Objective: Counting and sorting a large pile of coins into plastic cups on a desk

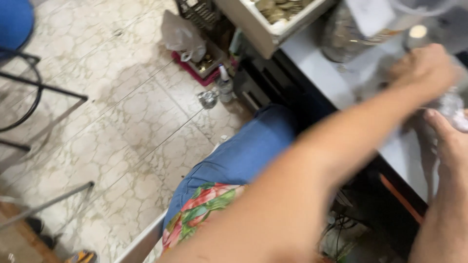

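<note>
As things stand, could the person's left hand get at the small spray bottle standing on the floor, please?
Probably not without leaning: the left hand is up over the grey table, while the spray bottle stands low on the floor beyond the blue-clad knee.

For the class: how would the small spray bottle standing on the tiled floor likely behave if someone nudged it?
The spray bottle stands tall and narrow, so it would probably tip rather than slide. It looks like light plastic, likely easy to lift. Once down, its round body might roll on the smooth floor tiles.

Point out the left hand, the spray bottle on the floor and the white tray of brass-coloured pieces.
left hand (425,68), head view, on its back.
spray bottle (224,87), head view, on its body.
white tray (273,31), head view, on its front rim.
</note>
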